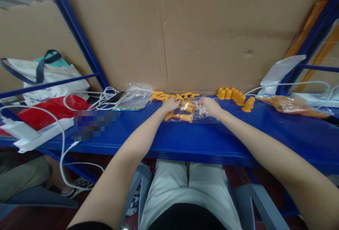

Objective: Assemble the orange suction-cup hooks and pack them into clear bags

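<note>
My left hand [171, 104] rests on the blue shelf [185, 138], its fingers curled over orange plastic parts [182, 116] that lie partly inside a clear plastic bag [197, 114]. My right hand [211, 106] is closed on the right side of that bag. More orange parts [172, 97] are spread just behind my hands. A row of orange cone-shaped pieces [234, 96] stands to the right of my right hand.
Cardboard [201, 36] lines the back of the shelf. A phone [118, 97] with white cables [87, 101] and another clear bag [135, 97] lie at left, beside a tote bag [45, 78] and red item [50, 112]. A bag of orange parts [293, 106] lies at right.
</note>
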Tool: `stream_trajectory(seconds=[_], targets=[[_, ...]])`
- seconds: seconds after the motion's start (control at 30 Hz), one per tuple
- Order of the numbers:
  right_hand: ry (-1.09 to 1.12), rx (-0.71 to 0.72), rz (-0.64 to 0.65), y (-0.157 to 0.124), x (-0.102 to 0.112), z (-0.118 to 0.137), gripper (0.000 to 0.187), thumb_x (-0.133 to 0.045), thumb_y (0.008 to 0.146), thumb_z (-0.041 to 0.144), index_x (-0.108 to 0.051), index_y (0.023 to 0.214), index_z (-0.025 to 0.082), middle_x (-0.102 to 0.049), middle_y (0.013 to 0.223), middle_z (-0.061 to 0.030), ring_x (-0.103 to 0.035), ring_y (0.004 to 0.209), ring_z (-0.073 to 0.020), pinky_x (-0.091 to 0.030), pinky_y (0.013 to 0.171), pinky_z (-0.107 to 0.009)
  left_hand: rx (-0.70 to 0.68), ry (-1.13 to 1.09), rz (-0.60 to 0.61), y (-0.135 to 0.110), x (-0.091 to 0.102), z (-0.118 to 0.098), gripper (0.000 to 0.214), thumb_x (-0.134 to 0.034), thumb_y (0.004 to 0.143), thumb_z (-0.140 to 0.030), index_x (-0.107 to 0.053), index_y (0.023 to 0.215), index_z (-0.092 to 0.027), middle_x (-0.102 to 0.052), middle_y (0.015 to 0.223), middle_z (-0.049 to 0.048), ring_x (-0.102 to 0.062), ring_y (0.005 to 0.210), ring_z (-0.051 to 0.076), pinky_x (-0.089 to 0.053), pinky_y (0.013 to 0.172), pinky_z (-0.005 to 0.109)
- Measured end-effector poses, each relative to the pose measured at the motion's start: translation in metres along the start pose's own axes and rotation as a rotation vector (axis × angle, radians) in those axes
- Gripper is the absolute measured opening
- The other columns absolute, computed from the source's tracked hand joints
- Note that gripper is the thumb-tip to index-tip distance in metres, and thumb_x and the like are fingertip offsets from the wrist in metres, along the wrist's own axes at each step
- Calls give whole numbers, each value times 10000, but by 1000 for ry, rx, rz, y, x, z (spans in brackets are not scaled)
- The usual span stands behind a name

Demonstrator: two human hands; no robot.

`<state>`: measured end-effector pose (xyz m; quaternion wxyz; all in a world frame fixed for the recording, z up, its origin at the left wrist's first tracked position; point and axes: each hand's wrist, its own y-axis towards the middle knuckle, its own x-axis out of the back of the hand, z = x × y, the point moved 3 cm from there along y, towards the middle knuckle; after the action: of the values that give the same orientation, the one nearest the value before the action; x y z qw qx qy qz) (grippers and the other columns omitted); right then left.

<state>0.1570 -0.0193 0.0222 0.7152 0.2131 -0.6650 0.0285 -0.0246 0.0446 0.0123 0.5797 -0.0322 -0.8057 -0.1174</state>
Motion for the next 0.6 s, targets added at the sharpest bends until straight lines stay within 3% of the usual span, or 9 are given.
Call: stream_trajectory(seconds=[0.2,0.27,0.33,0.43,0.5,0.6], targets=[[464,178,-245,18,-21,-21,356,-599,763,84,-720,1088,163,-682,1207,-150,-619,1162,-275,-466,1017,-412,9,-28,-52,3,-1,5,401,-391,969,-361,-733,963,-153,-750,1065,119,-678,1068,250,-494,925,307],[534,119,-329,20,-25,-24,344,-594,759,88,-691,1083,150,-658,1240,-161,-597,1190,-273,-464,1020,-420,29,-30,-71,4,-1,7,385,-400,968,-361,-722,1017,-156,-742,1111,114,-672,1088,247,-495,927,304],[585,-51,-386,19,-28,-28,302,-606,773,128,-653,1071,130,-641,1237,-178,-621,1130,-273,-507,954,-410,39,-29,-85,5,-2,9,372,-411,966,-361,-708,1061,-158,-730,1158,111,-664,1108,243,-494,929,299],[729,-246,-352,18,-37,-29,199,-648,790,198,-603,978,153,-678,1072,-131,-673,917,-242,-561,797,-370,45,-20,-85,6,-2,11,361,-418,965,-352,-701,1072,-155,-722,1182,117,-658,1125,245,-490,937,301],[896,-292,-277,18,-44,-27,140,-666,788,173,-554,870,181,-674,851,-59,-661,738,-193,-563,685,-321,46,-16,-85,6,-3,11,360,-419,963,-347,-704,1064,-151,-724,1173,126,-660,1125,251,-490,939,311],[1070,-336,-203,17,-49,-24,215,-652,788,79,-482,735,200,-574,598,28,-582,542,-124,-524,570,-251,40,-21,-79,6,-2,11,363,-421,960,-351,-713,1052,-156,-735,1137,125,-665,1119,257,-490,944,322]])
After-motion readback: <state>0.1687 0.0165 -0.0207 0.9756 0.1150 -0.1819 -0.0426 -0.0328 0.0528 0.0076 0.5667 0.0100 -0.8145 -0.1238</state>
